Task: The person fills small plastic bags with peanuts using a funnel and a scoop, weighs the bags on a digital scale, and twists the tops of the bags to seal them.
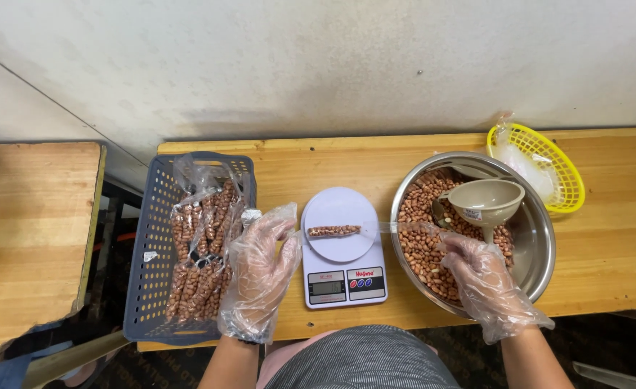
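A: Left hand (260, 277), gloved in clear plastic, fingers spread and loose, clamped on nothing; resting at the left edge of the white kitchen scale (343, 248); just beside the grey crate (152, 252) of filled peanut bags (203, 252).

B: And on the scale?

A: One narrow clear bag of peanuts (334, 230), lying flat across the round plate, open end stretched toward the right.

B: Right hand?

A: Right hand (480, 277), gloved too, down inside the steel bowl (538, 238) on the loose peanuts (419, 245); fingers curled, whether closed on nuts or on the bag end, impossible to tell; beige funnel (484, 202) just above; yellow basket (566, 173) behind, on the wooden table (606, 252).
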